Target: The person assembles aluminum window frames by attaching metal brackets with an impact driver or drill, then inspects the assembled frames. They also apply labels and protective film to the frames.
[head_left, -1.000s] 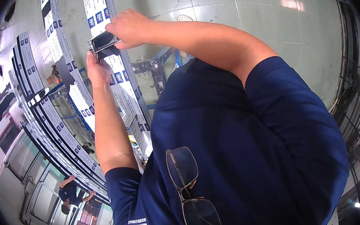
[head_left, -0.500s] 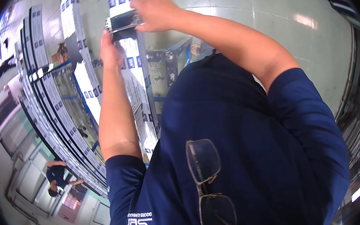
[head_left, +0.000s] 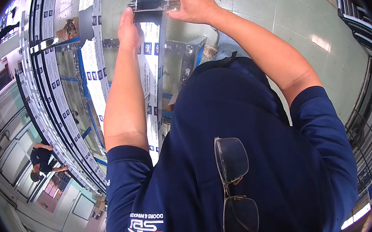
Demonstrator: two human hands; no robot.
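Observation:
A short dark metal profile piece (head_left: 153, 3) with shiny, ridged ends lies crosswise over a long profile wrapped in printed white film (head_left: 151, 70). My right hand (head_left: 195, 4) is closed on the right end of the piece, thumb and fingers pinching its edge. At its other end is my left hand (head_left: 129, 34), with the thumb up against the ridged side and the remaining fingers mostly hidden behind. Just below the piece, a dark band crosses the white film.
More film-wrapped profiles (head_left: 93, 58) run lengthwise to the left on a blue and grey metal rack (head_left: 189, 57). A person in dark clothing (head_left: 41, 159) stands by the far stack. Dark frames (head_left: 354, 6) lean at the right edge. Glasses (head_left: 233, 165) hang from my shirt.
The view has shifted, so the profiles and both hands appear further right and slightly higher. Both hands keep their hold on the short piece across the long profile.

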